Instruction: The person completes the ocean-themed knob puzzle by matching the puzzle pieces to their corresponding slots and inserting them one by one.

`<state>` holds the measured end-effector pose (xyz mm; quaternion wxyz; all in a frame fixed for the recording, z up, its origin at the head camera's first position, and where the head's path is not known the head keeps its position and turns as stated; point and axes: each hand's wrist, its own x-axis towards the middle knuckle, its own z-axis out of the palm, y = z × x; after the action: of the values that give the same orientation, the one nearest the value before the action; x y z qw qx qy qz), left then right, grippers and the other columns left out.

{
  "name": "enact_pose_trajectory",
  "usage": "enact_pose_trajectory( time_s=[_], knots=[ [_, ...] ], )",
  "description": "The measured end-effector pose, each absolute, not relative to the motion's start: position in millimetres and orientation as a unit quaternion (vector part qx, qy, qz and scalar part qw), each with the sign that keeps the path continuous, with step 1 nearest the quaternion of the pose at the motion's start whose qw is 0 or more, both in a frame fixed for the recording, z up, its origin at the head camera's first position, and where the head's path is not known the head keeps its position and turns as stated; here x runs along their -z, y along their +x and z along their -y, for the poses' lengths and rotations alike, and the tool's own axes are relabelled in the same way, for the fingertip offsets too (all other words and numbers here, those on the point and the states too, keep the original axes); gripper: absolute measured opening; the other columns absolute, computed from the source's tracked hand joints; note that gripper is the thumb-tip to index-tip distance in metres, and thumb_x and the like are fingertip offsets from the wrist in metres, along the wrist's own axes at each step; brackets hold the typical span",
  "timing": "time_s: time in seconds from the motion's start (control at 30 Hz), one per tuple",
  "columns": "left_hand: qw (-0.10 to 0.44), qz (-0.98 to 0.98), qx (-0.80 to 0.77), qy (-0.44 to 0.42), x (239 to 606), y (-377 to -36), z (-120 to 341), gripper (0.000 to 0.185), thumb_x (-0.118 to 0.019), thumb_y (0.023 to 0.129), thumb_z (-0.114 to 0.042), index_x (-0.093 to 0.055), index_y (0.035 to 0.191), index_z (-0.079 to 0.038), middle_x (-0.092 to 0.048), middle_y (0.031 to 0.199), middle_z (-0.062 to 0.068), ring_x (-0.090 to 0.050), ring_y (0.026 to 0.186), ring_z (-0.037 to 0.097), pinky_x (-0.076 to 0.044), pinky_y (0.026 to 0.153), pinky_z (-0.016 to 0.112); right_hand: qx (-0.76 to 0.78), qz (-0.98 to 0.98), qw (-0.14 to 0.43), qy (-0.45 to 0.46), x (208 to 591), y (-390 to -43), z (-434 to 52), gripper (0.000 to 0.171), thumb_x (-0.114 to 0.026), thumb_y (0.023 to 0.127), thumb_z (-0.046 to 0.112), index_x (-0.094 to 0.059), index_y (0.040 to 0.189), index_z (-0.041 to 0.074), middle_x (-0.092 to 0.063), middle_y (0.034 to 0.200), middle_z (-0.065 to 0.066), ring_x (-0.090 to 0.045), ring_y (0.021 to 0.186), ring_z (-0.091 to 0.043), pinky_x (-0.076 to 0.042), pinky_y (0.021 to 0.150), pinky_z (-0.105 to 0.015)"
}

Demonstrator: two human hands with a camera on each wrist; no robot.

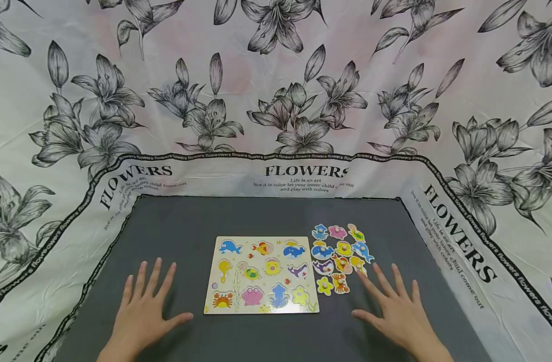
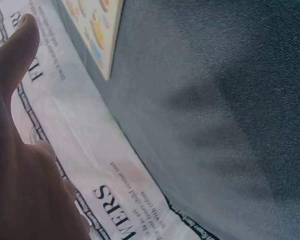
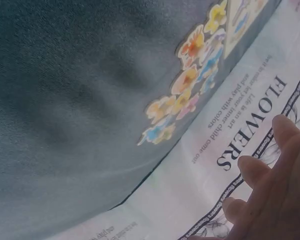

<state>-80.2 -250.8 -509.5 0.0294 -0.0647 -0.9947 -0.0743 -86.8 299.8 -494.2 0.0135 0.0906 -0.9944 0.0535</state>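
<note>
A pale puzzle board [image 1: 261,275] with sea-animal pictures lies on the dark grey surface in the head view. Beside its right edge sit several loose puzzle pieces [image 1: 343,248], among them a star [image 1: 324,286], a crab [image 1: 340,283] and whales. My left hand [image 1: 142,311] is spread with straight fingers left of the board, holding nothing. To the right of the pieces my right hand [image 1: 400,314] is spread too, its index fingertip close to the yellow pieces; whether it touches them I cannot tell. Both wrist views show hands with nothing in their grasp.
A white cloth [image 1: 303,176] printed with black lilies and "FLOWERS" lettering surrounds the dark grey mat [image 1: 266,216] at the back and both sides. Shadows of the hands fall on the mat.
</note>
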Motion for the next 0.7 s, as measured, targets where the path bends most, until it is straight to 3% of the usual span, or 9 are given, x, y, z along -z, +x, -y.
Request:
enact_pose_trajectory(
  time_s=[0.1,0.23,0.33,0.4,0.53,0.6,0.7],
  knots=[
    [0.018,0.993,0.094,-0.071,511.6,-86.5,251.0,0.119,-0.063,0.076,-0.082,-0.010,0.165,-0.022,0.002,0.171,0.013,0.017,0.155,0.040,0.025,0.122,0.052,-0.056,0.994,0.005,0.089,491.3,-93.3,-298.5,0.086,-0.053,0.085,0.081,-0.022,0.159,0.048,-0.022,0.168,-0.011,0.001,0.155,-0.045,-0.005,0.111,-0.083],
    [0.014,0.989,0.125,-0.083,516.7,-95.3,248.6,0.118,-0.066,0.077,-0.079,-0.014,0.164,-0.019,-0.006,0.171,0.013,0.013,0.156,0.040,0.017,0.124,0.057,-0.059,0.995,0.005,0.084,488.2,-103.0,-295.4,0.081,-0.049,0.089,0.078,-0.032,0.158,0.040,-0.028,0.166,-0.015,-0.010,0.154,-0.048,-0.012,0.112,-0.081],
    [0.013,0.985,0.152,-0.082,522.7,-100.0,245.2,0.118,-0.068,0.076,-0.078,-0.021,0.163,-0.013,-0.015,0.169,0.014,0.008,0.156,0.041,0.006,0.124,0.066,-0.066,0.994,0.010,0.089,488.1,-110.0,-293.0,0.077,-0.049,0.093,0.073,-0.039,0.157,0.032,-0.033,0.163,-0.016,-0.021,0.151,-0.049,-0.021,0.112,-0.079],
    [0.005,0.982,0.175,-0.076,527.6,-103.3,242.7,0.120,-0.071,0.075,-0.076,-0.022,0.162,-0.011,-0.018,0.169,0.015,0.004,0.156,0.042,-0.001,0.122,0.070,-0.079,0.991,0.030,0.106,489.1,-114.9,-291.7,0.073,-0.057,0.095,0.062,-0.043,0.156,0.025,-0.040,0.159,-0.018,-0.033,0.146,-0.049,-0.031,0.110,-0.075],
    [-0.015,0.972,0.222,-0.070,539.3,-110.9,238.0,0.122,-0.076,0.073,-0.071,-0.022,0.161,-0.006,-0.021,0.167,0.017,-0.004,0.154,0.049,-0.008,0.119,0.074,-0.108,0.981,0.087,0.133,491.6,-122.6,-290.0,0.067,-0.077,0.091,0.032,-0.050,0.150,0.016,-0.058,0.141,-0.022,-0.063,0.118,-0.045,-0.056,0.087,-0.062],
    [-0.022,0.969,0.237,-0.069,544.4,-112.7,235.9,0.123,-0.078,0.073,-0.069,-0.022,0.161,-0.004,-0.022,0.167,0.018,-0.008,0.153,0.051,-0.010,0.119,0.074,-0.121,0.977,0.110,0.134,492.8,-125.2,-289.4,0.065,-0.081,0.087,0.022,-0.054,0.146,0.013,-0.065,0.130,-0.023,-0.070,0.101,-0.041,-0.059,0.073,-0.056],
    [-0.033,0.966,0.248,-0.062,549.4,-112.8,233.0,0.124,-0.078,0.071,-0.070,-0.023,0.161,-0.003,-0.022,0.167,0.018,-0.009,0.152,0.052,-0.010,0.119,0.074,-0.140,0.973,0.125,0.131,495.3,-129.1,-288.7,0.057,-0.082,0.085,0.014,-0.061,0.139,0.010,-0.073,0.106,-0.017,-0.071,0.079,-0.030,-0.057,0.061,-0.046]
  ],
)
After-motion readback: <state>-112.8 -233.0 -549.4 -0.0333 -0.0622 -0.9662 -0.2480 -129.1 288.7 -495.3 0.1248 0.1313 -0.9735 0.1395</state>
